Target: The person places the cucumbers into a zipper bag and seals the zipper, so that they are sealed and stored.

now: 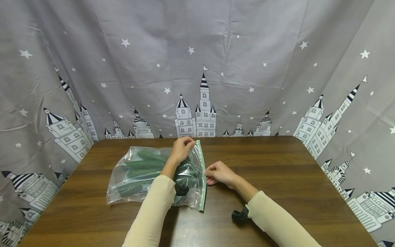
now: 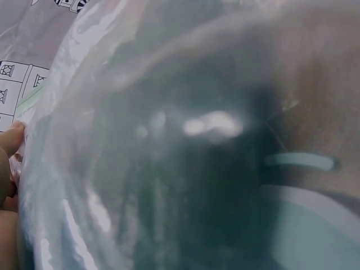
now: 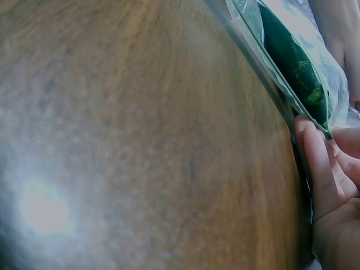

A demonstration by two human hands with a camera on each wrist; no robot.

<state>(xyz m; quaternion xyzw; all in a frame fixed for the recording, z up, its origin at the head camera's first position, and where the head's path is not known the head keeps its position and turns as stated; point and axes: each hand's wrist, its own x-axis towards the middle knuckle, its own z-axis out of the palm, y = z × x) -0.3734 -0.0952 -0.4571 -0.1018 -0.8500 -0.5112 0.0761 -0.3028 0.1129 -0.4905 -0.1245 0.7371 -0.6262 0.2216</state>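
Observation:
A clear zip bag (image 1: 112,188) lies on its side on the table and holds several long green cucumbers (image 1: 143,172). Its green zip strip (image 1: 202,195) faces right. My left hand (image 1: 182,150) reaches over the bag and pinches the strip's far end. With thumb and fingers, my right hand (image 1: 221,175) pinches the strip near its middle. In the right wrist view, the bag's mouth stands parted above that pinch, and a dark green cucumber (image 3: 295,67) shows inside. Close, blurred plastic fills most of the left wrist view, with the left fingers (image 2: 10,143) at its edge.
The brown wooden table (image 1: 262,154) extends around the bag on all sides. Behind it hangs a grey curtain (image 1: 247,61) printed with castles and stars. A black wrist device (image 1: 240,216) hangs under the right forearm, close to the table surface.

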